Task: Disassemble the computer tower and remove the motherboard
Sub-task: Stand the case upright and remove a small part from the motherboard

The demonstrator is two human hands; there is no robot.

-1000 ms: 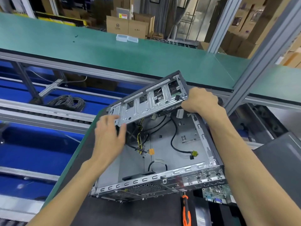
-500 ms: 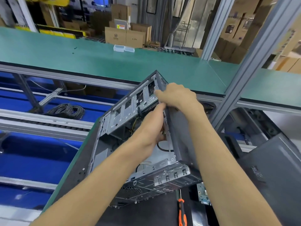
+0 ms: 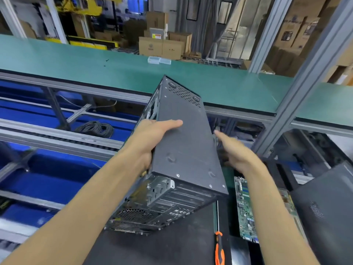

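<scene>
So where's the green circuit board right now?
The green circuit board lies flat on the bench at lower right, under the right hand, beside the orange-handled screwdriver.

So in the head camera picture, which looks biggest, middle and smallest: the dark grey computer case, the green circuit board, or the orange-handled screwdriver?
1. Dark grey metal computer case, clearly biggest.
2. Green circuit board, partly hidden by the right arm.
3. Orange-handled screwdriver, thinnest, cut off at the picture's bottom edge.

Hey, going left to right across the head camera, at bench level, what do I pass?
Coil of black cable → left hand → computer case → right hand → motherboard → dark side panel.
</scene>
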